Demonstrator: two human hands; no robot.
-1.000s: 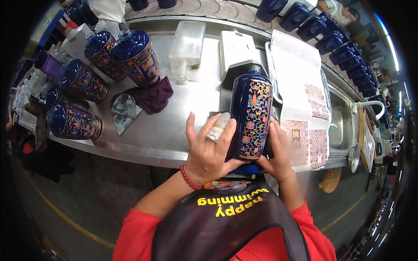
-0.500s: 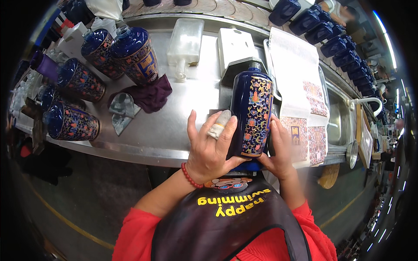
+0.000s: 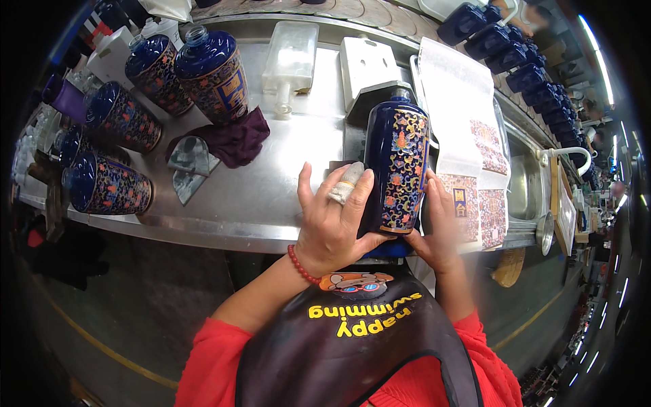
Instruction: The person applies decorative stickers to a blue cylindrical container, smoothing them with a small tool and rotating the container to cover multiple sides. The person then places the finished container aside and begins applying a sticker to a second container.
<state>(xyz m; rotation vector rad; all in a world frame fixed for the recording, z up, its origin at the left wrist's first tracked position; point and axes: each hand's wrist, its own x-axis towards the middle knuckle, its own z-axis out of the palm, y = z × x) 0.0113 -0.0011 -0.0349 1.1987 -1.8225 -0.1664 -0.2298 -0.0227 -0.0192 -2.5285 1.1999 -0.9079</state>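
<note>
A dark blue glass bottle (image 3: 399,163) with a colourful floral band lies, neck pointing away from me, in front of a dark angled holder (image 3: 359,117). My left hand (image 3: 332,227) grips its lower left side, thumb by the base and fingers along the glass; a pale wrap covers one fingertip. On the other side my right hand (image 3: 437,237) holds the lower right edge, its fingers partly behind the bottle. Just right of it lies white paper (image 3: 454,102) bearing printed floral decal sheets (image 3: 461,197).
Several decorated blue bottles (image 3: 213,74) stand at left. Near them lie a purple cloth (image 3: 237,142) and grey marbled scrapers (image 3: 191,156). A clear bottle (image 3: 291,57) and white block (image 3: 369,64) sit behind; a sink (image 3: 525,183) is at right. More blue bottles (image 3: 485,41) line the far right.
The bottle and both hands appear slightly higher and farther right in the view, with the hold on the bottle unchanged. The surrounding table things have shifted slightly, as the view itself moved.
</note>
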